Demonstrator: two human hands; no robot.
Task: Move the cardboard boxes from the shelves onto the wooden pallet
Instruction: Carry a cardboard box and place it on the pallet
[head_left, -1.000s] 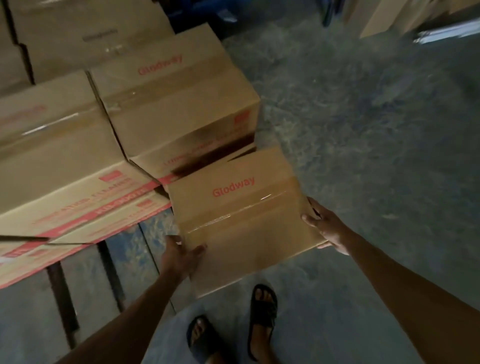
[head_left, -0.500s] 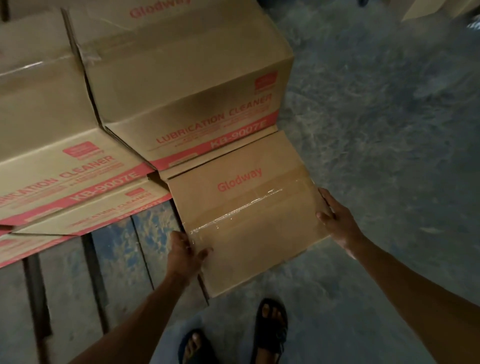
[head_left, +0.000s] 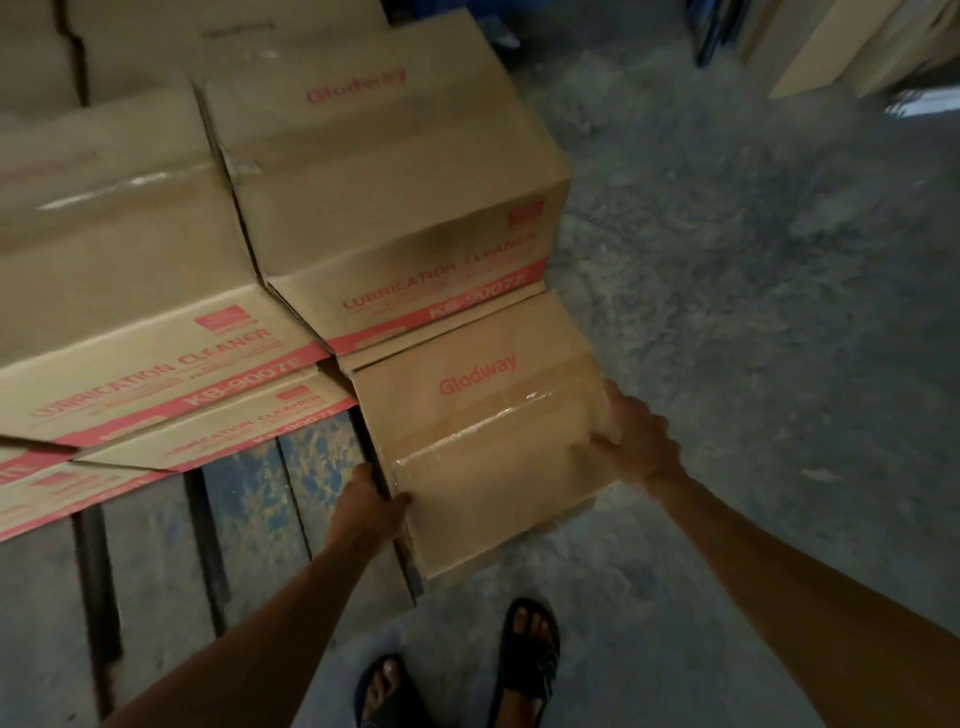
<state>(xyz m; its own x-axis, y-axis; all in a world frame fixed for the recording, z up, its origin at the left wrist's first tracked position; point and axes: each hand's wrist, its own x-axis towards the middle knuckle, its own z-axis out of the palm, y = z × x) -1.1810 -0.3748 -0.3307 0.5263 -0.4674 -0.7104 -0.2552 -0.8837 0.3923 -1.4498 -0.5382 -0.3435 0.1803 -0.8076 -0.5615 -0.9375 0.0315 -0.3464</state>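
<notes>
Both hands are holding one taped cardboard box (head_left: 483, 431), red "Glodway" print on its top. Left hand (head_left: 366, 501) is gripping the box's near left corner, thumb lying over the top edge, fingers hidden down the side. Right hand (head_left: 636, 441) is clasping the near right edge, thumb on the top face, fingers curled round the side.

The box is sitting at the right front corner of the wooden pallet (head_left: 249, 499); whether its underside is fully resting on the boards cannot be told. Its far edge is tucked against the lower stacked box just beyond the hands.

Directly beyond the hands, a Glodway carton (head_left: 389, 182) marked "LUBRICATION CLEANER KB-9007E" is standing on top of the stack. To the left of the left hand, a second stack of cartons (head_left: 130, 291) with the same red band is sitting two or more layers high.

Bare blue-stained pallet boards are showing left of and below the left hand. Below both hands, two feet in black sandals (head_left: 530, 654) are standing on the grey concrete floor (head_left: 753, 286), which is spreading out to the right of the right hand.
</notes>
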